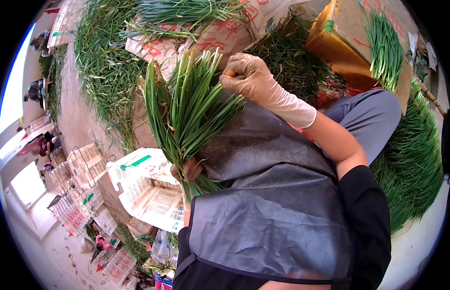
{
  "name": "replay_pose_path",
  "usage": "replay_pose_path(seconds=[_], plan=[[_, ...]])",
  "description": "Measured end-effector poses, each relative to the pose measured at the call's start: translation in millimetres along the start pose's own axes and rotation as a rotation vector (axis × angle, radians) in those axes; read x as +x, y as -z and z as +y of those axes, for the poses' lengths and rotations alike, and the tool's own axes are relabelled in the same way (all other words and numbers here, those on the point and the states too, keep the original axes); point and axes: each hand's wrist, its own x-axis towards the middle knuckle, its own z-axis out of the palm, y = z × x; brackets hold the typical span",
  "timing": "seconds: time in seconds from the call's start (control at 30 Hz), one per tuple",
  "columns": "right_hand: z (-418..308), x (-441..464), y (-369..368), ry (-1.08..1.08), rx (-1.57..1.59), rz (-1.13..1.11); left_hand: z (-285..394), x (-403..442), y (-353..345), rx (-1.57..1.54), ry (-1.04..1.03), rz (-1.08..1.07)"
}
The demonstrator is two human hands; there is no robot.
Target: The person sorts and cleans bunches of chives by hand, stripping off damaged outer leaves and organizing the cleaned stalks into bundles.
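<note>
A loose bunch of garlic chives (186,106) fans out in front of my apron, its pale cut ends toward the top of the view. My left hand (190,170) is wrapped around the narrow part of the bunch, partly hidden by the leaves. Beside the spread ends is my right hand (247,75), in a stained pale glove. Its fingers are curled together in a pinch near the outer stalks. What sits between those fingertips is too small and covered to name.
Loose green leaves (106,72) are heaped at upper left. More chives (186,12) lie on a printed sack (230,31). A tied bunch (384,50) rests on a yellow-sided box (326,43). A white plastic crate (147,188) stands at left; a large green pile (413,159) lies right.
</note>
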Motion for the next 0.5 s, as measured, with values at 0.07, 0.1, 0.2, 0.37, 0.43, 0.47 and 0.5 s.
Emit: replay_pose_path(seconds=[0.07, 0.1, 0.2, 0.37, 0.43, 0.47, 0.5], plan=[[-3, 4, 3, -0.118, 0.153, 0.076, -1, 1, 0, -0.006, -0.004, -0.002], [-5, 8, 7, -0.236, 0.306, 0.154, -1, 0, 0, -0.010, -0.005, -0.007], [17, 30, 74, -0.299, 0.390, 0.414, -1, 4, 4, -0.007, 0.002, -0.027], [73, 7, 107, -0.392, -0.854, -0.144, -3, 3, 6, -0.008, 0.014, -0.045], [71, -12, 59, -0.255, -0.174, -0.315, -5, 3, 5, -0.016, 0.015, -0.053], [69, -15, 41, -0.353, -0.049, -0.531, -5, 1, 6, -0.022, 0.016, -0.053], [68, -12, 30, -0.442, 0.076, -0.747, -5, 1, 6, -0.027, 0.015, -0.055]])
